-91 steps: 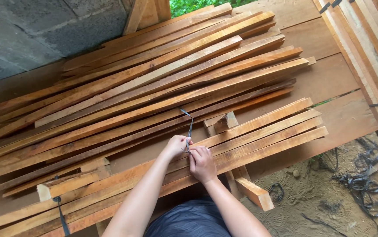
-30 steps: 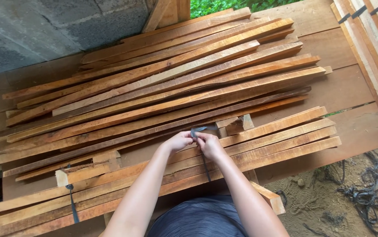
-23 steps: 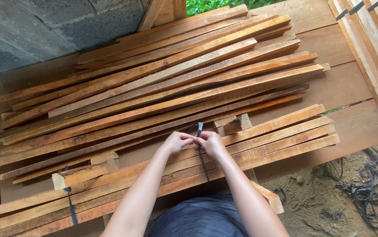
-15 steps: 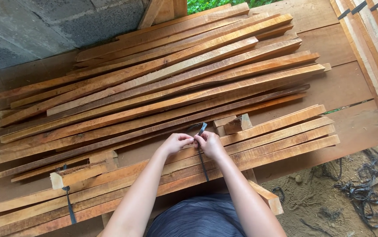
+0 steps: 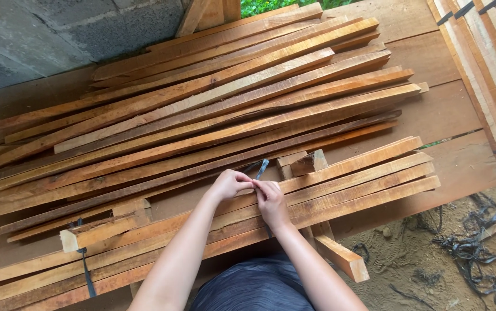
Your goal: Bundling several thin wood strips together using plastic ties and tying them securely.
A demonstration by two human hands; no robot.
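My left hand (image 5: pixel 230 184) and my right hand (image 5: pixel 270 201) meet fingertip to fingertip over a near bundle of long wooden slats (image 5: pixel 351 182). Both pinch a dark plastic strap (image 5: pixel 262 168) whose free end sticks up just beyond my fingers. The strap runs down around the bundle under my right wrist. A second dark strap (image 5: pixel 86 272) wraps the same bundle at its left end. Behind my hands lies a wide loose pile of slats (image 5: pixel 202 109).
A short wood block (image 5: pixel 308 163) rests just right of my hands, another offcut (image 5: pixel 340 258) pokes out below the bundle. Bound planks (image 5: pixel 490 63) stand at the right. Loose dark straps (image 5: pixel 478 253) litter the sandy ground. A grey block wall (image 5: pixel 40 34) is at the upper left.
The strap end stood tall three seconds ago; now only a short tip shows above my fingers. My hands stayed together and shifted slightly up along the bundle.
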